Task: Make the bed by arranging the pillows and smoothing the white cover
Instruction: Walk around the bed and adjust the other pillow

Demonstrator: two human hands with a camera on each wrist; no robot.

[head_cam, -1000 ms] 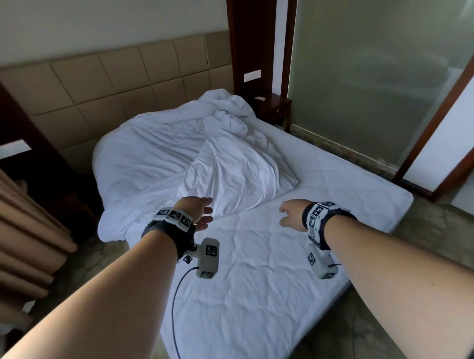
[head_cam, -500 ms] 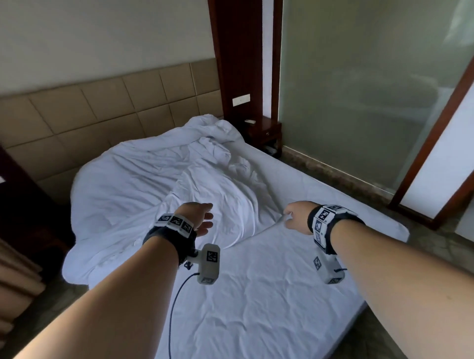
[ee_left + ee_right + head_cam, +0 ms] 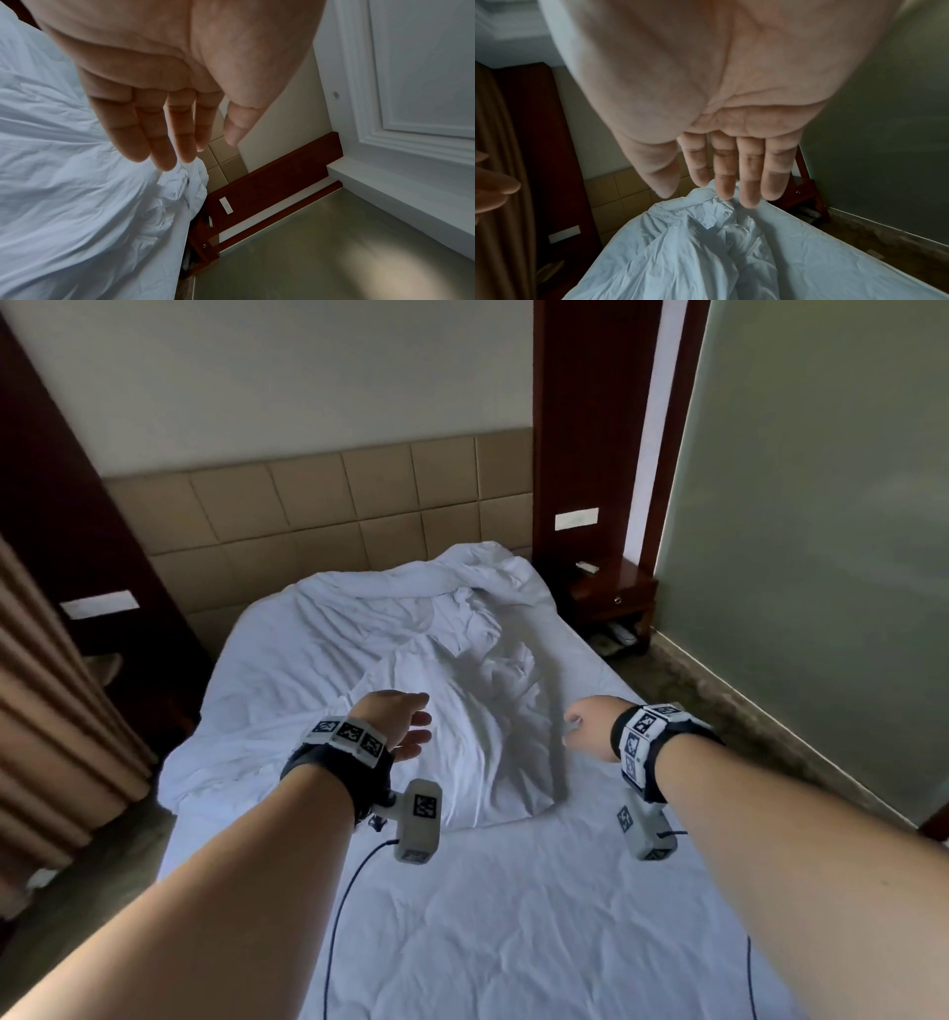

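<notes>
A tan headboard [image 3: 318, 516] backs the bed [image 3: 513, 916], white cover [image 3: 359, 660] rumpled; both grips empty, fingers straight.

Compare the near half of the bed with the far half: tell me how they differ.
The far half carries the crumpled white cover, bunched into deep folds and heaped highest at the headboard. The near half shows only flat sheet with fine wrinkles. The cover spills over the far half's left edge, while the near half's edges lie tidy. Both are white, and neither hand, left or right, touches either.
</notes>
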